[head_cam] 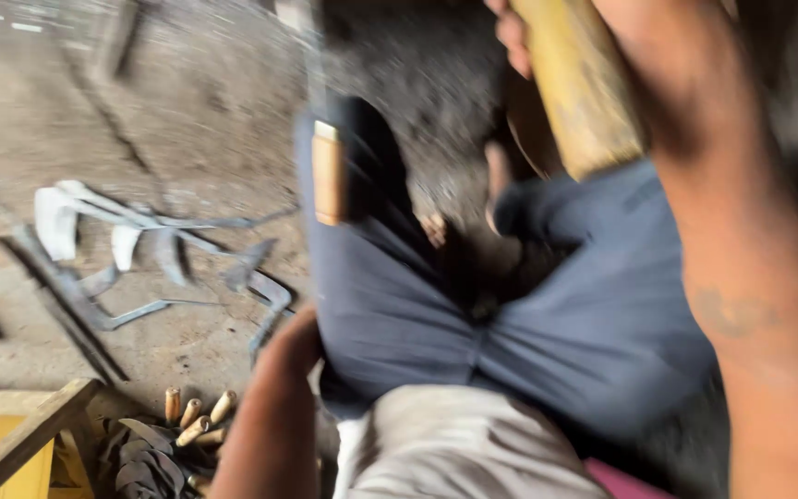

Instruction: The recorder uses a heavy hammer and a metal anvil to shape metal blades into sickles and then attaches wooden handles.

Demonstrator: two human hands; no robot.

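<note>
The picture is blurred by motion. My right hand [513, 39] is raised at the top and wrapped around a thick yellow wooden handle [579, 83]; my forearm runs down the right side. My left hand [294, 346] rests against the outer side of my left thigh, which is in dark blue trousers [390, 305], and its fingers are hidden. Above that thigh stands a tool with a short wooden grip [328, 173] and a thin metal shaft [316, 65]. I cannot tell what holds it. A bare foot [497, 180] shows between my legs.
Several pale bent metal blades [140, 245] lie on the dirt floor at the left. A small pile of short wooden grips [198, 414] and dark scraps sits at the bottom left, beside a yellow wooden frame [11, 434].
</note>
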